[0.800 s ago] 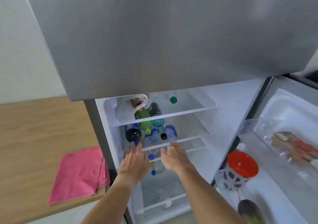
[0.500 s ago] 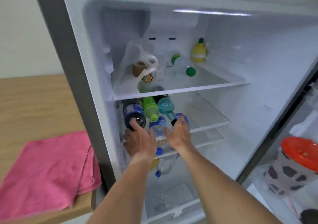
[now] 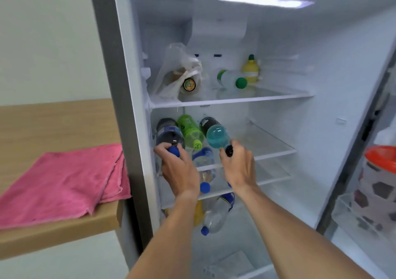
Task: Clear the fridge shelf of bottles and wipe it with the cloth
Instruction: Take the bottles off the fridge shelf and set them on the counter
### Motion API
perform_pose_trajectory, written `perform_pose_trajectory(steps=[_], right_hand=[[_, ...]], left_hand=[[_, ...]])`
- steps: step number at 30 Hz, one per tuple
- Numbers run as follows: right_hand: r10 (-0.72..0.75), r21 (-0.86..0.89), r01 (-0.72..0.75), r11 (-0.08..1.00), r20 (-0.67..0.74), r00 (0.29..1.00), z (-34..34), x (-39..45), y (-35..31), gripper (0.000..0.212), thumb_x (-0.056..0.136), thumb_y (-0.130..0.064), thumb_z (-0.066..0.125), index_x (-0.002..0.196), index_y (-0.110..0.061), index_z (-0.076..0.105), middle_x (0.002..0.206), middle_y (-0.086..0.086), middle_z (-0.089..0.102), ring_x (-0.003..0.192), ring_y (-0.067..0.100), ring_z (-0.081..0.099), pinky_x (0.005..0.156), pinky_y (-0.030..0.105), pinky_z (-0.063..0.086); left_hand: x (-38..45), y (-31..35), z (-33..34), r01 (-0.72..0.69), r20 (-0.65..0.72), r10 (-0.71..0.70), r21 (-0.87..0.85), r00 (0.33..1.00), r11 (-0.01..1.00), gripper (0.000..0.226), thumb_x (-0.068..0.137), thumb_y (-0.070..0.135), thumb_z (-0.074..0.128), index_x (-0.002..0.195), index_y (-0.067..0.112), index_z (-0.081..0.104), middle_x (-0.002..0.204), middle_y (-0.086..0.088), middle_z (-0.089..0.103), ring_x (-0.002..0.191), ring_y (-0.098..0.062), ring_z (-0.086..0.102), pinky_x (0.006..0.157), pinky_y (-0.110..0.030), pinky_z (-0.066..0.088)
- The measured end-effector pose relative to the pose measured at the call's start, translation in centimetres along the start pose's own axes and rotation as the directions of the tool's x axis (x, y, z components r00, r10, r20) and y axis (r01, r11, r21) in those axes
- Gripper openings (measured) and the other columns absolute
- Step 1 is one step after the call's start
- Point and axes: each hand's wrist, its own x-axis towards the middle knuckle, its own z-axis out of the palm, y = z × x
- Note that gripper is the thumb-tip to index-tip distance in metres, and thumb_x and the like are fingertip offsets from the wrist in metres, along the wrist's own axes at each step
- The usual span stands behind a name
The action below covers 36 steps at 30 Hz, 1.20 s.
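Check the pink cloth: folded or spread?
Folded. The pink cloth lies on the wooden counter, with layered edges showing at its right side.

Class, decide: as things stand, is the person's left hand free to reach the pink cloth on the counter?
Probably not yet: the left hand is closed around the dark bottle inside the fridge. The pink cloth lies uncovered.

Open fridge (image 3: 321,128) on the right, counter (image 3: 53,124) on the left.
Cloth (image 3: 64,182) lies on the counter's near edge; three bottles (image 3: 190,130) lie side by side at the middle shelf's (image 3: 267,145) left end, caps pointing near.
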Motion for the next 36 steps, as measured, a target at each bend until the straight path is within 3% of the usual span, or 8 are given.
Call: perform_pose_trajectory(steps=[2,6,9,15,20,26,32,36], right_hand=[[-0.089,-0.029,0.089,0.996,-0.001,0.996,-2.1,-0.6,-0.8,0.015,0.095,-0.023,0.064,0.099,-0.008,0.063,0.083,0.01,0.07,0.063,0.02,0.054,0.053,0.025,0.034],[-0.197,-0.134,0.201,0.97,0.045,0.979,-6.2,-2.1,-2.2,0.019,0.094,-0.023,0.065,0.106,-0.009,0.064,0.088,0.011,0.073,0.072,0.028,0.066,0.059,0.026,0.04],[-0.237,-0.2,0.239,0.95,0.038,0.971,-8.6,-3.5,-3.3,0.021,0.093,-0.023,0.066,0.109,-0.009,0.065,0.089,0.013,0.073,0.077,0.033,0.067,0.059,0.026,0.037],[-0.291,-0.259,0.284,0.923,0.012,0.957,-14.4,-6.1,-7.4,0.021,0.093,-0.021,0.066,0.109,-0.007,0.064,0.094,0.013,0.074,0.082,0.031,0.068,0.062,0.032,0.05],[-0.251,-0.179,0.239,0.954,-0.05,0.967,-19.6,-7.7,-12.8,0.025,0.093,-0.027,0.067,0.082,-0.013,0.048,0.071,0.004,0.06,0.06,0.021,0.055,0.048,0.024,0.037],[-0.146,-0.116,0.135,0.984,-0.086,0.986,-24.7,-8.1,-19.5,0.03,0.091,-0.026,0.064,0.072,-0.012,0.046,0.069,0.001,0.049,0.057,0.015,0.046,0.047,0.028,0.03],[-0.196,-0.111,0.192,0.975,-0.03,0.98,-28.0,-10.8,-24.9,0.039,0.088,-0.023,0.064,0.058,-0.015,0.04,0.057,0.0,0.045,0.05,0.018,0.041,0.044,0.028,0.032],[-0.265,-0.076,0.258,0.963,-0.093,0.96,-29.8,-11.2,-30.2,0.042,0.087,-0.029,0.062,0.055,-0.016,0.039,0.051,-0.002,0.042,0.048,0.019,0.036,0.044,0.029,0.033]], left_hand=[[-1.3,1.6,0.2,0.049,-0.072,-0.055,-0.08,0.996,0.996,0.02,0.101,0.026,0.049,0.1,0.035,0.031,0.085,0.021,0.04,0.075,0.005,0.045,0.067,-0.034,0.045],[-3.3,4.2,-0.6,0.138,-0.144,-0.165,-0.182,0.976,0.974,0.019,0.1,0.027,0.051,0.098,0.035,0.034,0.086,0.003,0.051,0.072,-0.017,0.057,0.062,-0.031,0.046],[-5.2,5.6,-2.3,0.117,-0.123,-0.139,-0.168,0.983,0.979,0.016,0.099,0.024,0.052,0.102,0.031,0.038,0.081,0.009,0.049,0.069,-0.005,0.05,0.056,-0.02,0.035],[-8.5,8.7,-7.5,0.012,-0.004,-0.013,-0.115,1.0,0.993,0.021,0.098,0.023,0.055,0.096,0.036,0.037,0.081,0.016,0.049,0.072,-0.005,0.051,0.06,-0.019,0.035],[-7.5,14.1,-12.8,-0.222,0.154,0.214,0.035,0.965,0.974,0.008,0.092,0.026,0.059,0.095,0.022,0.052,0.075,0.004,0.062,0.067,-0.018,0.059,0.063,-0.032,0.044],[-4.4,23.0,-18.1,-0.315,0.365,0.232,0.189,0.902,0.93,0.025,0.081,0.033,0.059,0.084,0.009,0.066,0.084,-0.007,0.069,0.081,-0.031,0.062,0.071,-0.035,0.047],[-1.6,30.2,-24.0,-0.408,0.492,0.265,0.21,0.829,0.889,0.031,0.079,0.032,0.066,0.06,0.011,0.056,0.06,-0.002,0.054,0.062,-0.023,0.049,0.05,-0.027,0.034],[2.1,34.9,-28.0,-0.498,0.512,0.339,0.211,0.789,0.841,0.026,0.078,0.032,0.068,0.066,0.009,0.065,0.068,-0.004,0.062,0.072,-0.026,0.057,0.057,-0.027,0.041]])
